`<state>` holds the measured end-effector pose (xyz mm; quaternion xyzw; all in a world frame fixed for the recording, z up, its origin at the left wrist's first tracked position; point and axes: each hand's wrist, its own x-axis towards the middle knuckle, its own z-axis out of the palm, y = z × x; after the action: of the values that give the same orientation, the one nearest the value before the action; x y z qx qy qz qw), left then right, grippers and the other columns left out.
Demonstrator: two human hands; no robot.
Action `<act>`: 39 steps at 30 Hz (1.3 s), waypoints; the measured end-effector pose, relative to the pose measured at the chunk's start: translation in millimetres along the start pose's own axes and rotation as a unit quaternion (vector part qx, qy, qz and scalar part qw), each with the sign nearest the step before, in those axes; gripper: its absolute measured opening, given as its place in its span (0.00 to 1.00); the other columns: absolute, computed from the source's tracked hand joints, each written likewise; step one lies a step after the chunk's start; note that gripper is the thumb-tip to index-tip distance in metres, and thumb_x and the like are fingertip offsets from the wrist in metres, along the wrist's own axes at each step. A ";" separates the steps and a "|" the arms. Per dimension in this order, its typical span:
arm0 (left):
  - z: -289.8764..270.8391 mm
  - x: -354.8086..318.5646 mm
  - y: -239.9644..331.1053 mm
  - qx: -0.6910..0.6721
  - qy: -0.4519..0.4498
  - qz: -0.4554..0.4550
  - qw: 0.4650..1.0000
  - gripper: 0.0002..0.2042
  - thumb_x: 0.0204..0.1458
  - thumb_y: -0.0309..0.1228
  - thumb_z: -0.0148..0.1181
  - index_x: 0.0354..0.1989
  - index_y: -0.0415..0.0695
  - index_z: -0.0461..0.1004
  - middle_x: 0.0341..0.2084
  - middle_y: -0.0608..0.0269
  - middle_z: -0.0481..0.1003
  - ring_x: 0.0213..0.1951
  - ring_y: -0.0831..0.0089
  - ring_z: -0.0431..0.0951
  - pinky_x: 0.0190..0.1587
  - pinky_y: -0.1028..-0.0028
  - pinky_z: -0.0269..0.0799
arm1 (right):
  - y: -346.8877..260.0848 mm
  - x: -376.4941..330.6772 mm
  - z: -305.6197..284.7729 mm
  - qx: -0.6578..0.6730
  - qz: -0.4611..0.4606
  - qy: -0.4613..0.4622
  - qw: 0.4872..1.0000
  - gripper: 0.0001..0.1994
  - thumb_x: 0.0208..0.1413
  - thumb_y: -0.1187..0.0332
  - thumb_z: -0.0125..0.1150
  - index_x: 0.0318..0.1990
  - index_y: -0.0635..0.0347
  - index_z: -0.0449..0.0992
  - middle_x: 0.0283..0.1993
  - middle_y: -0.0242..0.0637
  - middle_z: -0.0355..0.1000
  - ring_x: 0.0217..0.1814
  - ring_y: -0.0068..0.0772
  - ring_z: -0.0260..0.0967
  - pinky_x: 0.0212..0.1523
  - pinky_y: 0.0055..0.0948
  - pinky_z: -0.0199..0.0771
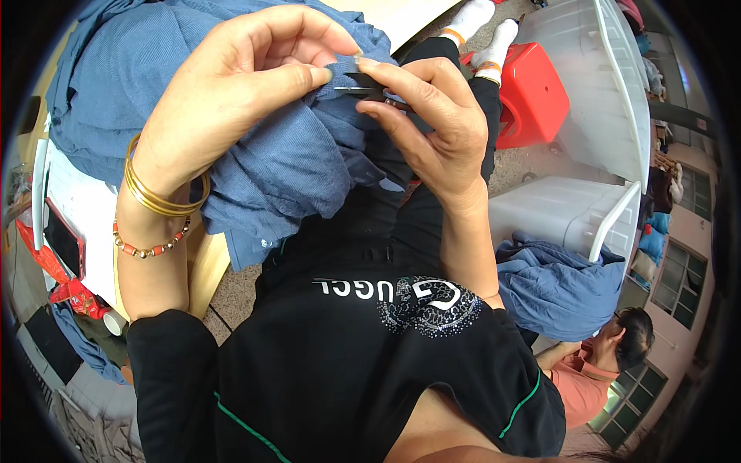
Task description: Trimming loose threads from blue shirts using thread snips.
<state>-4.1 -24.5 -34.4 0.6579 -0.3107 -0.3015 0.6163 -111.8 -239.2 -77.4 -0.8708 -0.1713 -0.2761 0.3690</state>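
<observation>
Blue woven cloth (285, 170), apparently a garment, is bunched over the table edge and hangs toward my lap. A small edge of it is pinched between the thumb and fingers of my left hand (224, 92). My right hand (444, 123) is closed around a small pair of thread snips (369, 88) with dark blades. The blades point left and lie right beside the pinched cloth edge, close to my left fingertips. Whether they touch the cloth, I cannot tell. My right fingers partly hide the handle of the snips.
A red plastic stool (540, 96) and large translucent bins (587, 73) stand on the right. More blue cloth (559, 289) is heaped by the nearer bin (544, 204). Behind it sits another person (583, 382). A red-edged dark device (63, 239) lies at the left.
</observation>
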 end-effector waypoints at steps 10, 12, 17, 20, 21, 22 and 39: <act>2.9 -0.7 5.5 0.029 -0.014 -0.013 0.999 0.11 0.60 0.22 0.57 0.50 0.37 0.76 0.42 0.70 0.76 0.46 0.83 0.74 0.53 0.82 0.68 | 2.6 1.3 -1.1 -0.058 -0.063 0.061 0.995 0.18 0.45 0.77 0.75 0.47 0.57 0.85 0.32 0.31 0.72 0.30 0.23 0.68 0.30 0.22 0.67; 7.6 3.3 9.5 0.068 -0.055 -0.003 0.996 0.14 0.58 0.22 0.60 0.53 0.37 0.75 0.43 0.70 0.75 0.49 0.83 0.72 0.56 0.81 0.66 | 1.3 -7.4 -10.7 -0.025 -0.002 0.071 0.997 0.18 0.47 0.79 0.74 0.48 0.59 0.85 0.34 0.32 0.72 0.31 0.22 0.68 0.31 0.21 0.67; 18.1 0.2 42.0 0.510 -0.143 0.092 0.843 0.39 0.37 0.27 0.74 0.64 0.41 0.68 0.52 0.50 0.70 0.55 0.49 0.69 0.59 0.62 0.64 | 19.2 -44.7 -46.2 0.006 0.095 0.077 0.992 0.19 0.51 0.80 0.70 0.52 0.61 0.82 0.36 0.32 0.71 0.34 0.20 0.67 0.34 0.19 0.66; 4.9 20.1 45.6 0.588 -0.207 0.094 0.777 0.28 0.38 0.27 0.73 0.52 0.36 0.73 0.34 0.49 0.72 0.40 0.48 0.73 0.43 0.62 0.69 | 32.5 -79.9 -61.8 -0.007 0.135 0.107 0.985 0.17 0.54 0.75 0.70 0.52 0.58 0.82 0.33 0.30 0.70 0.29 0.18 0.67 0.30 0.19 0.67; 3.7 26.7 66.4 0.620 -0.253 0.046 0.741 0.25 0.40 0.27 0.73 0.48 0.35 0.74 0.33 0.49 0.73 0.39 0.51 0.75 0.41 0.64 0.70 | 35.7 -89.1 -63.8 -0.007 0.146 0.116 0.982 0.17 0.54 0.76 0.70 0.52 0.58 0.82 0.33 0.30 0.70 0.30 0.17 0.66 0.31 0.19 0.66; 0.4 36.2 86.6 0.607 -0.266 0.024 0.748 0.22 0.41 0.25 0.71 0.47 0.37 0.74 0.34 0.52 0.73 0.41 0.52 0.75 0.41 0.64 0.71 | 37.5 -97.6 -65.7 -0.004 0.163 0.120 0.979 0.17 0.54 0.78 0.69 0.53 0.60 0.82 0.34 0.30 0.70 0.33 0.19 0.65 0.33 0.19 0.64; 47.5 109.1 98.1 0.499 -0.208 0.090 0.837 0.20 0.55 0.35 0.69 0.55 0.45 0.77 0.54 0.58 0.75 0.57 0.68 0.74 0.61 0.71 0.69 | 43.3 -162.3 -45.5 0.068 0.283 0.151 0.945 0.17 0.57 0.75 0.68 0.55 0.60 0.80 0.34 0.24 0.65 0.32 0.13 0.57 0.32 0.16 0.54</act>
<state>23.4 -143.8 59.3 0.7670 -0.5976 -0.1792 0.1499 -234.1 -317.1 -173.6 -0.8046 0.1215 -0.2758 0.5117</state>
